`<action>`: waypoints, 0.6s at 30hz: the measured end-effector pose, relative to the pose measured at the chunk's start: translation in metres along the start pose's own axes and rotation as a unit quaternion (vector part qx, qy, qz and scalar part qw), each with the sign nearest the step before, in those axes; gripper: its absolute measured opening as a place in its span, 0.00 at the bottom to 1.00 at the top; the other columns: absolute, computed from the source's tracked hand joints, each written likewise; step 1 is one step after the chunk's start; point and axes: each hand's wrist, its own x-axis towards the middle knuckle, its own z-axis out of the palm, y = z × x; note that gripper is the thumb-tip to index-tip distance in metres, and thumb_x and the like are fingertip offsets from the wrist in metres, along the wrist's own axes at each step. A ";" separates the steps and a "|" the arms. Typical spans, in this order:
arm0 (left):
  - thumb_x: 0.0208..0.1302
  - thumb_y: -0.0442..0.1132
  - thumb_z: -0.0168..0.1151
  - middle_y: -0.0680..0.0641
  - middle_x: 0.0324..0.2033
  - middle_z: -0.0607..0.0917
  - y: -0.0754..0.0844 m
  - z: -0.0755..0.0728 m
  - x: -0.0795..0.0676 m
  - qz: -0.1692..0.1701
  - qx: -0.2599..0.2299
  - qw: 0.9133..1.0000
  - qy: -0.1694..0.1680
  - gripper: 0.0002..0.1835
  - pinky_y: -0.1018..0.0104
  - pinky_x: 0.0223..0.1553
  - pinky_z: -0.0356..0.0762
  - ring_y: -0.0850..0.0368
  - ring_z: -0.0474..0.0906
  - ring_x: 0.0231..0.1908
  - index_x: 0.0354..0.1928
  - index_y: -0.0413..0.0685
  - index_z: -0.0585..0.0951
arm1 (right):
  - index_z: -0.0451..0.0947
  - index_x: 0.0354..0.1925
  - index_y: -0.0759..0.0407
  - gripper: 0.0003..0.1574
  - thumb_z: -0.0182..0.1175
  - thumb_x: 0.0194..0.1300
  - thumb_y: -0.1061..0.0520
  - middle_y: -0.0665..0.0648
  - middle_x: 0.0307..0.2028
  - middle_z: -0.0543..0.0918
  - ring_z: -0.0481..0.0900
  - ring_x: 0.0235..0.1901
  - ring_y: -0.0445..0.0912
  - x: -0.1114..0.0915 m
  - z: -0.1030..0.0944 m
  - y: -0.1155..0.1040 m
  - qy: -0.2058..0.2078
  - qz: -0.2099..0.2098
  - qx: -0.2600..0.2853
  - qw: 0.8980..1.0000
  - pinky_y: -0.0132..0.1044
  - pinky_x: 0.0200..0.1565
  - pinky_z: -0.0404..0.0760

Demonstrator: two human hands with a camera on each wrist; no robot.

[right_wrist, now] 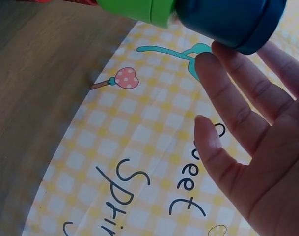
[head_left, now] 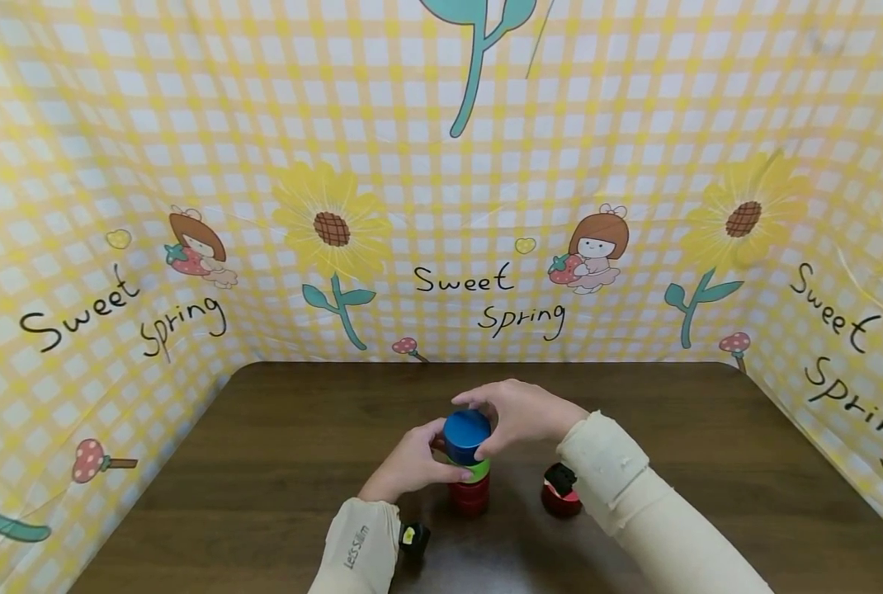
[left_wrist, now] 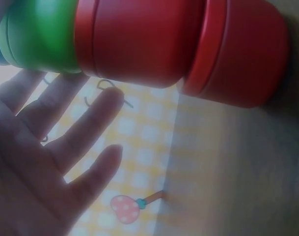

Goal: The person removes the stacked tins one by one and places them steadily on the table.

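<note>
A column of small round canisters stands on the table. At its base are two red canisters, the lower one (left_wrist: 247, 54) and the upper one (left_wrist: 139, 44), with a green canister (head_left: 479, 471) on top of them. My left hand (head_left: 410, 462) holds the green one, thumb across its near side. Topmost is a blue canister (head_left: 467, 431), which my right hand (head_left: 526, 412) grips between thumb and fingers. In the right wrist view the blue canister sits a little off line from the green one, their edges close together.
Another red canister (head_left: 563, 505) stands on the brown wooden table (head_left: 300, 429) to the right, partly behind the black right wrist camera (head_left: 559, 478). A yellow checked cloth (head_left: 441, 206) with printed flowers rises along the back and sides.
</note>
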 end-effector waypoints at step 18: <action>0.54 0.39 0.73 0.42 0.46 0.82 -0.001 0.002 -0.001 0.003 -0.003 1.000 0.005 0.29 0.59 0.44 0.78 0.50 0.78 0.42 0.56 0.35 0.75 | 0.68 0.64 0.63 0.42 0.72 0.54 0.55 0.60 0.51 0.79 0.79 0.47 0.51 -0.005 0.021 0.029 0.048 -0.025 0.148 0.988 0.45 0.50 0.78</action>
